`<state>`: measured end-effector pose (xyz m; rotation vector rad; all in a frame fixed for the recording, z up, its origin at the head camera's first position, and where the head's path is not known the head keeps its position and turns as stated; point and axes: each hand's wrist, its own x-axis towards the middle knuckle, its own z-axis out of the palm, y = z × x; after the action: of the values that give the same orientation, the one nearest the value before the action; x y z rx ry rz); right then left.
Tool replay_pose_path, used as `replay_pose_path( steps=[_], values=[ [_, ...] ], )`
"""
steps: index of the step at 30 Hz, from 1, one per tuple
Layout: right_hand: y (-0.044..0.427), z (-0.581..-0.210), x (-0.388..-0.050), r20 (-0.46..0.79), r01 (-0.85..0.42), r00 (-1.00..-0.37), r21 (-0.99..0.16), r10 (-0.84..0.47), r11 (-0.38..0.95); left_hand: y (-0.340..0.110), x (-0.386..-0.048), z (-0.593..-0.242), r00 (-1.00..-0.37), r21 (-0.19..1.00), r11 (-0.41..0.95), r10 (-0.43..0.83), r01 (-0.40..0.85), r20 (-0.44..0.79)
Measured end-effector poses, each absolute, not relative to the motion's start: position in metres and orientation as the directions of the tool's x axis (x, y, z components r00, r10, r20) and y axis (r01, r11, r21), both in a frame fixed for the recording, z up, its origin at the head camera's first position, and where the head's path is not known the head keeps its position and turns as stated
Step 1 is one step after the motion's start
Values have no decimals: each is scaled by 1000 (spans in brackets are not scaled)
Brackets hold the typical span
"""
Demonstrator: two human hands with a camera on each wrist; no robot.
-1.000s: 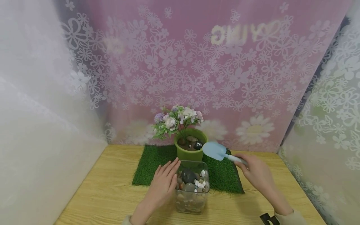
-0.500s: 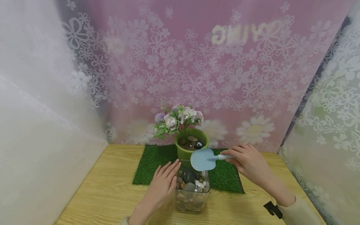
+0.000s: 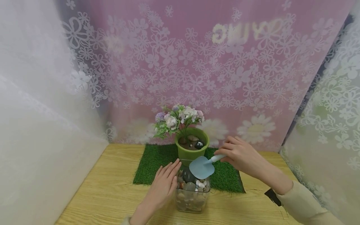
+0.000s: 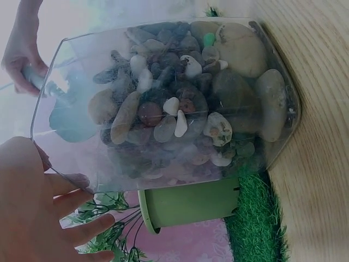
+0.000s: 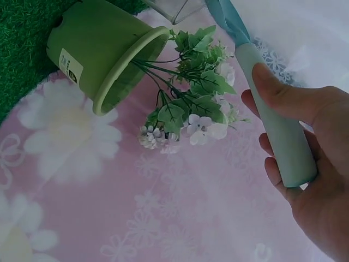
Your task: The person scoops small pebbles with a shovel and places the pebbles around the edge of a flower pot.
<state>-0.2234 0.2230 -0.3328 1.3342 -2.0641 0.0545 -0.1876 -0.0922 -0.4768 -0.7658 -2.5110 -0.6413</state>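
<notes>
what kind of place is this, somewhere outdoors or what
Most likely indoors, perhaps a small curtained booth set up for demonstrations: printed floral sheets enclose the back and both sides of a wood-look table, and the green mat under the pot looks like artificial grass.

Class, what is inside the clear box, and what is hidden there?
The box holds a large black stone, small white pebbles and other stones. These cover the box's middle; from above, the blue scoop hides its far right corner.
</notes>
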Motion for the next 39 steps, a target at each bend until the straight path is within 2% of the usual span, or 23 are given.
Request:
replay_pose_path(
  steps=[6,12,19,23,27,31,39],
  values=[
    [214,-327,-230,508,-855,-215,315,-834,412,-92,-186,-476,-748,308,733,395,607,533],
    [205,-324,-231,437,-873,-242,291,-866,391,-91,-185,-477,-744,289,744,392,603,541],
    [194,-331,-227,335,-804,-254,448,-907,391,-92,-187,-477,-748,291,745,394,600,535],
    [194,-337,-227,291,-789,-292,466,-911,402,-92,-187,-477,-752,297,743,396,600,527],
    [197,-339,-230,307,-813,-283,426,-909,397,-92,-187,-478,-756,307,741,392,597,525],
    [204,-342,-236,364,-864,-260,327,-894,384,-92,-188,-479,-764,325,737,388,593,515],
    [205,-355,-241,422,-912,-260,190,-869,365,-91,-188,-480,-770,346,728,383,592,511]
  ],
)
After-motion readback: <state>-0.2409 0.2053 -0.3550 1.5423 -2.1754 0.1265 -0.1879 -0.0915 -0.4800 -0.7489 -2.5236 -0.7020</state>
